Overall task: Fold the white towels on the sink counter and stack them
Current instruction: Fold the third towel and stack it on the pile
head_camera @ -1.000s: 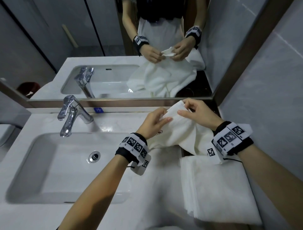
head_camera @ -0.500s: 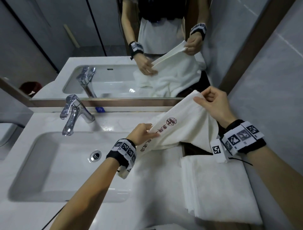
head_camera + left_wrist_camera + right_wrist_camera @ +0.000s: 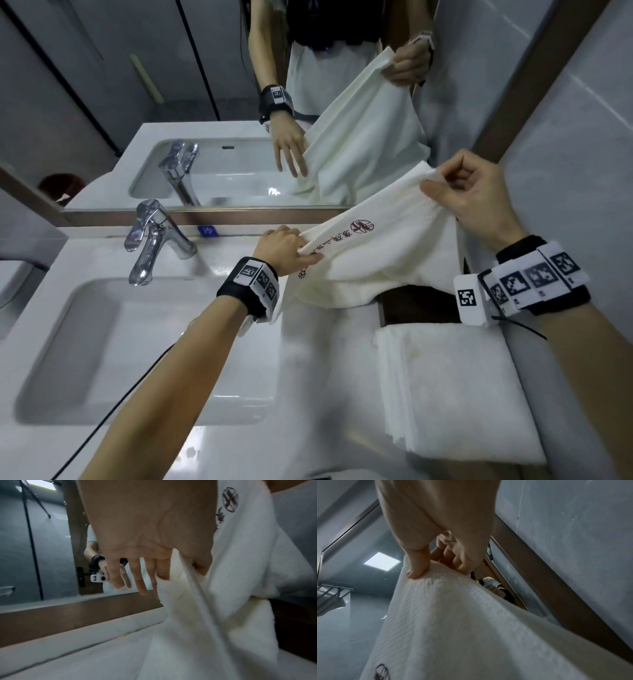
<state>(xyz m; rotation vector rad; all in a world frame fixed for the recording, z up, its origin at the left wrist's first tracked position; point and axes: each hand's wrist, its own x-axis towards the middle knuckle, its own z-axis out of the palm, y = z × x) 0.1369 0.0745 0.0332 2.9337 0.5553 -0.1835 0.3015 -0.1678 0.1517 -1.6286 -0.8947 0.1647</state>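
A white counter (image 3: 318, 359) with sink (image 3: 102, 342) and tap (image 3: 150, 240) runs below a mirror (image 3: 205, 85); grey walls. Both the left hand (image 3: 287, 250) and right hand (image 3: 469, 195) pinch a towel (image 3: 376, 260); folded towels (image 3: 455, 390) lie stacked nearby.

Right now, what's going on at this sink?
A person is partway through folding white towels. The right hand pinches one end of a towel with a red logo and holds it up, while the left hand holds its lower edge between thumb and fingers above the counter. A stack of folded towels already lies on the counter to the right of the sink.
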